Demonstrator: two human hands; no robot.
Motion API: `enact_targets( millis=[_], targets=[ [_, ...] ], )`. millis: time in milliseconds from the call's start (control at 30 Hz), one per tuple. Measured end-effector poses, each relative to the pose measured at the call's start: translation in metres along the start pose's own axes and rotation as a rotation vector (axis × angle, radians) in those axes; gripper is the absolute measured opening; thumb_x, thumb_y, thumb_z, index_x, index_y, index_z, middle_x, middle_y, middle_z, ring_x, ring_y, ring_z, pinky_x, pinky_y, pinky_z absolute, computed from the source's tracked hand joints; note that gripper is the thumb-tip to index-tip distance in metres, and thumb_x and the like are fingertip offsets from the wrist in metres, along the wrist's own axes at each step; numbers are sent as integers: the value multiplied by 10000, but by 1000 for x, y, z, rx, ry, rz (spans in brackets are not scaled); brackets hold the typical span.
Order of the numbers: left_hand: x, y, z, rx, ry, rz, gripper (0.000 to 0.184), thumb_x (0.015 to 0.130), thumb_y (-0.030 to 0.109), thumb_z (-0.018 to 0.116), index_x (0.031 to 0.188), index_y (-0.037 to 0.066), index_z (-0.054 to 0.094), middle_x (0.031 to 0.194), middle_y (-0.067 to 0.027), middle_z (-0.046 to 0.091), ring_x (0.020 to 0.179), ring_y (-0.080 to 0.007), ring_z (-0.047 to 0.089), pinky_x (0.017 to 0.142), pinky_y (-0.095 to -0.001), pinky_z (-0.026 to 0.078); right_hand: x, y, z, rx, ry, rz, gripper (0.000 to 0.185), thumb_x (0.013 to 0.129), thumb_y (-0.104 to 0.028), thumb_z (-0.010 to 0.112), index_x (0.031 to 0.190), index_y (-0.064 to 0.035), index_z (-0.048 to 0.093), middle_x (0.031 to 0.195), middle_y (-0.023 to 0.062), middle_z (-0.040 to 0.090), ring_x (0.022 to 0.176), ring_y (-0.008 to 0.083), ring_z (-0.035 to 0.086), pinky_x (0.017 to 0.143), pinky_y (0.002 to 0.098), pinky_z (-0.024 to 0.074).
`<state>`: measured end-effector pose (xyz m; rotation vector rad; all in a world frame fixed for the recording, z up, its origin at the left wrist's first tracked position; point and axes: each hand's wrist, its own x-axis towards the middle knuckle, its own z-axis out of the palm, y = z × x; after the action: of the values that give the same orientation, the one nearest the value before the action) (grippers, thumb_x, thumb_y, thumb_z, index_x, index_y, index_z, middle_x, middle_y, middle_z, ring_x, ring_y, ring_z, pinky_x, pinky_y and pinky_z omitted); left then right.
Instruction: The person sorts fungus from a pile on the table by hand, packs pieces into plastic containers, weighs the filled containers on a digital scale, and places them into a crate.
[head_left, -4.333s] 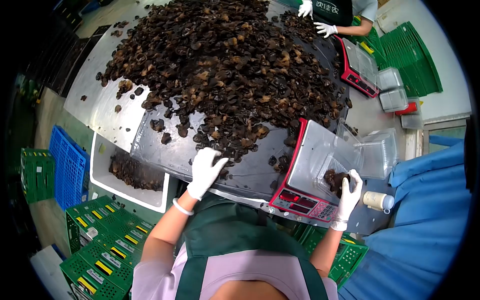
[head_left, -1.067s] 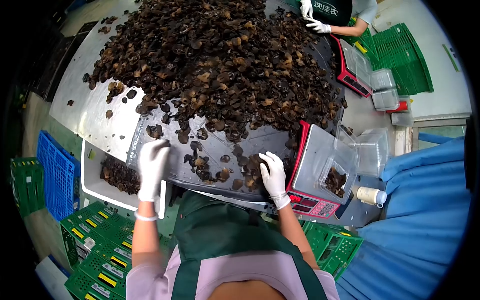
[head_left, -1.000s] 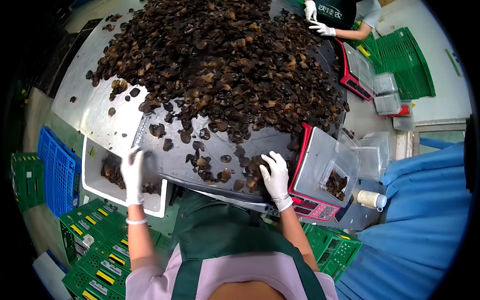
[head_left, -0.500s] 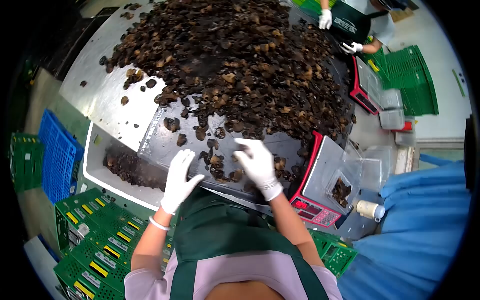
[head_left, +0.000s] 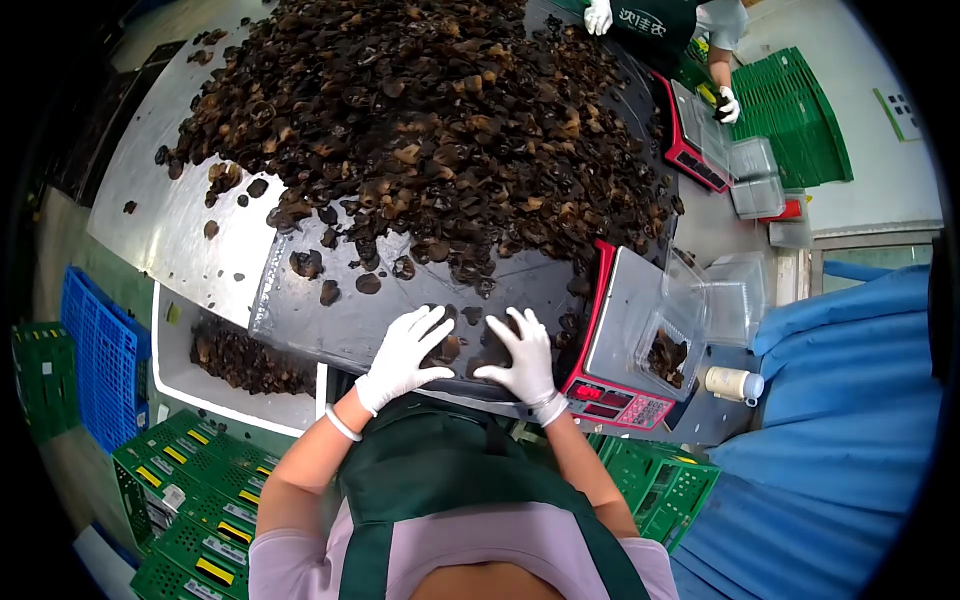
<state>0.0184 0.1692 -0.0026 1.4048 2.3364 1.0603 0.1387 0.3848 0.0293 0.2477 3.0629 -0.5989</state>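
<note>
A cream bottle (head_left: pixel 726 382) sits near blue sheeting (head_left: pixel 820 420), a blue crate (head_left: pixel 98 345) far left.

Loose brown-black fungus-like pieces (head_left: pixel 449 349), irregular and overlapping, on the dark tabletop (head_left: pixel 345 325) near its edge

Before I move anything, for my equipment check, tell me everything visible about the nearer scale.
The nearer scale has a red body and a flat grey, metal-looking plate. Its front has dark display windows, lit red digits too small to read, and a keypad. It stands on the table, apart from the person's right hand. An open clear box of dark pieces sits on it.
</note>
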Motion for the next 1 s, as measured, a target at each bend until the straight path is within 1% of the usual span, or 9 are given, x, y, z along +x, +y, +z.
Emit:
enact_targets(
  millis=[100,233,367,433,567,667,733,833,1000],
  targets=[
    [4,10,4,140,-87,72,731,693,386,745,1336,167,472,1414,-107,407,1282,-311,391,1034,-446,328,-8,-15,18,-29,50,-34,830,642,-654,651,1344,-238,494,1365,174,393,1262,409,323,1031,545,264],
    [3,5,20,274,-16,136,521,744,299,713,1222,151,569,1333,-81,498,1197,-273,464,964,-414,375,-10,-21,28,-3,134,-121,654,647,-392,754,1243,-195,571,1318,163,466,1177,341,453,937,463,372],
    [1,1,25,264,78,166,347,773,220,679,1100,121,617,1228,-66,558,1054,-243,538,839,-369,431,-13,-12,36,-8,163,-146,513,680,-263,737,1173,-195,612,1253,104,529,1073,276,546,844,381,457],
    [2,-1,23,159,145,123,263,788,188,659,1034,99,633,1154,-66,585,962,-237,572,757,-352,453,-9,-6,35,108,186,-45,439,684,-176,727,1115,-201,645,1207,78,564,1010,253,584,803,355,501],
    [7,8,19,-114,295,-113,219,770,88,706,981,40,673,1066,-107,630,974,-279,596,861,-347,492,6,-4,24,625,341,182,267,759,-43,691,1018,-94,648,1045,107,637,905,249,633,805,315,520],
    [14,5,17,-532,407,-370,179,852,75,629,1025,35,651,1034,-78,637,963,-192,600,834,-307,481,12,4,-6,1787,35,596,242,920,-162,572,1137,-56,574,1077,101,640,906,194,629,662,293,526],
    [17,-6,21,-970,430,-621,228,938,195,548,1122,72,602,1009,-50,626,943,-161,598,794,-277,493,15,16,1,2027,24,637,315,963,-310,487,1197,-114,565,1119,82,615,928,208,619,600,319,516],
    [28,-5,11,-1876,559,-871,265,960,330,505,1092,116,589,996,-35,628,948,-193,606,795,-342,521,23,22,6,2459,12,388,409,981,-389,412,1257,-109,527,1170,118,589,996,294,595,610,381,532],
    [62,26,-9,-2334,433,-608,274,952,348,459,1093,165,605,1132,-32,632,1115,-271,558,965,-517,411,38,1,-16,2669,24,250,462,983,-423,375,1322,-127,482,1275,137,541,1056,321,579,666,422,545]
  ],
)
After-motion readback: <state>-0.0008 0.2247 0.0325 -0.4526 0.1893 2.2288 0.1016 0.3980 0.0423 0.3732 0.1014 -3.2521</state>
